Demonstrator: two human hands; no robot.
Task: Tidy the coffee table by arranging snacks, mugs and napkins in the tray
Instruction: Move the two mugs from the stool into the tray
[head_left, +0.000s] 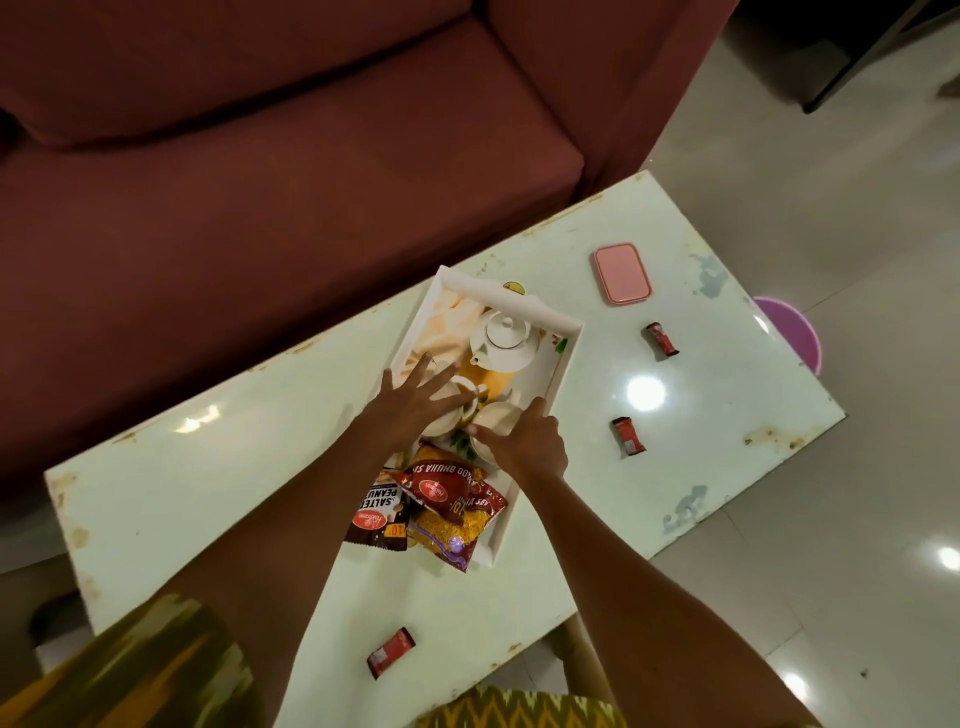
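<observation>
Both hands worked inside the white tray (563, 358) mid-table: the left hand (415, 402) lay spread open over a cup (457, 397), the right hand (530, 441) gripped another cup (496, 418). Teapot (503, 338) and two snack packets (452, 506) were already in (one overhanging); three small red sachets (628, 436) and a pink box (622, 273) remained outside.

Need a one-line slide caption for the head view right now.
Both hands, left and right, arrange white cups beside the teapot in the tray.
</observation>
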